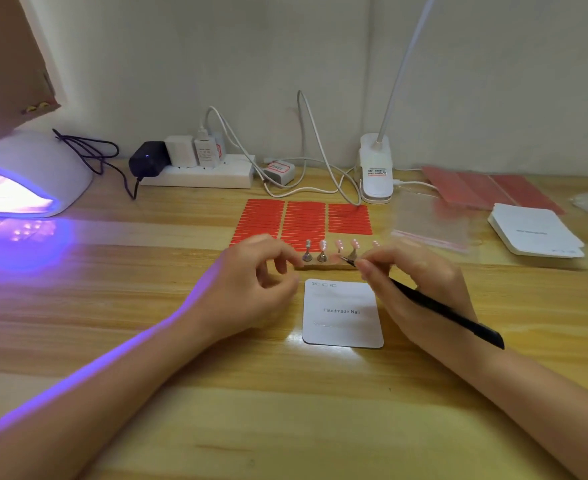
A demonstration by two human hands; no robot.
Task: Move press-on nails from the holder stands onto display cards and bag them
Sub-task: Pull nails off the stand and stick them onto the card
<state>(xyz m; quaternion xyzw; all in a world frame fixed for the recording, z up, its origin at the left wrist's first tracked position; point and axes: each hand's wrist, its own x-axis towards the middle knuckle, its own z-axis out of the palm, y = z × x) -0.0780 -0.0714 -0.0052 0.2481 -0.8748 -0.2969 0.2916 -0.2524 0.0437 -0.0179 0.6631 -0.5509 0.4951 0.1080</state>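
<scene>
Plain white wall (147,46) behind wooden table (112,306); violet glow from lamp (26,174) at left

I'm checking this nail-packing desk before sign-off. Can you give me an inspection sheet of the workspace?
Surface: wooden table, glare near the card.
Job's things: holder stands in a row, some bearing pink nails; display card lies flat before them; card stack and clear bags at right.
Clutter: red adhesive strips.
Hands: left hand by the leftmost stand; right hand grips black tweezers.
Cables: white leads from power strip.
Surroundings: lit UV lamp, clip lamp, wall.
</scene>
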